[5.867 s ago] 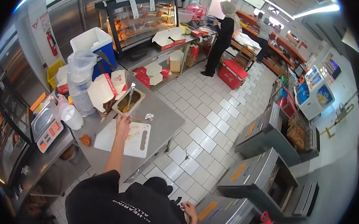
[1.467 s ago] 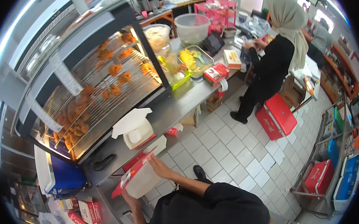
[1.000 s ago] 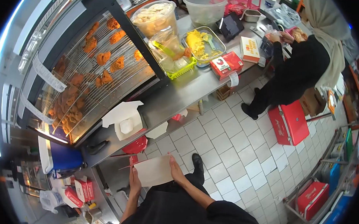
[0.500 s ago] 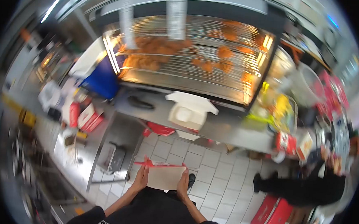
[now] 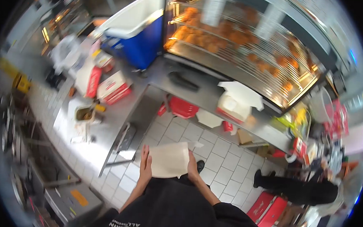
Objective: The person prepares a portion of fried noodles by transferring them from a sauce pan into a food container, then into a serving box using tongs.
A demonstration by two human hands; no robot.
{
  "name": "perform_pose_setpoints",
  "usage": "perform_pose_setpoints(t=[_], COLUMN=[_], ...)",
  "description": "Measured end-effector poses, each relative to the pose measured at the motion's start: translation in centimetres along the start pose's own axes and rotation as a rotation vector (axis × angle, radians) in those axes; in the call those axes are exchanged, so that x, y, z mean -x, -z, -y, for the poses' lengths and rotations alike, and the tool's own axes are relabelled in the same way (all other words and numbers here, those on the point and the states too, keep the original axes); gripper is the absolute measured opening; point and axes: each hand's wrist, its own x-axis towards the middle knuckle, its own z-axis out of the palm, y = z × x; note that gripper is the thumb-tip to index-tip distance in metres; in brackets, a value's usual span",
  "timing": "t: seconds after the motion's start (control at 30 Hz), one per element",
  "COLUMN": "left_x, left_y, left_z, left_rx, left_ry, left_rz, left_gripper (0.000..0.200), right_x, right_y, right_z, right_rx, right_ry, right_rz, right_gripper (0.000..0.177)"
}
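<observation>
Both hands hold a carton with a pale cardboard inside, low in front of my body. My left hand (image 5: 146,166) presses against its left side, fingers pointing up. At the right side, my right hand (image 5: 192,168) grips the edge, its fingers partly hidden behind the board. The carton (image 5: 168,159) looks wide, and a small flap sticks out at its upper right corner. Beyond it, an open white box (image 5: 234,107) stands on the steel counter (image 5: 208,90), beside a dark utensil (image 5: 183,81).
A heated cabinet (image 5: 235,54) with fried food stands behind the counter. To its left is a blue bin (image 5: 142,44). Red-and-white cartons (image 5: 114,87) lie on the left counter. A person in dark clothes (image 5: 297,189) is at the right, near a red box (image 5: 266,210).
The view has turned, so the cabinet and counter sit further right. The carton in my hands now shows more of its pale inside, and its red edge is out of sight.
</observation>
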Motion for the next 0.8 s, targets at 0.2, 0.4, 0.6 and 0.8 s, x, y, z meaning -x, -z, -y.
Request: perform_pose_setpoints(t=[0.2,0.4,0.6,0.8], left_x=[-1.4,-5.9,-13.4,-14.0], left_y=[11.0,27.9,37.0,39.1], left_z=[-0.6,1.8,0.7,1.8], left_rx=[0.375,0.725,1.209,0.734], left_ry=[0.129,0.106,0.16,0.169], left_rz=[-0.355,-1.032,-0.971,-0.896], left_gripper=[0.06,0.059,0.046,0.019], right_x=[-3.6,-10.4,-23.2,-29.2], right_y=[-7.8,-17.1,-23.8,-26.9], right_z=[-1.8,3.3,2.4,0.0], right_rx=[0.284,0.437,0.593,0.551], right_ry=[-0.016,0.165,0.173,0.125], right_rz=[-0.033,0.019,0.173,0.25], right_gripper=[0.061,0.062,0.063,0.06])
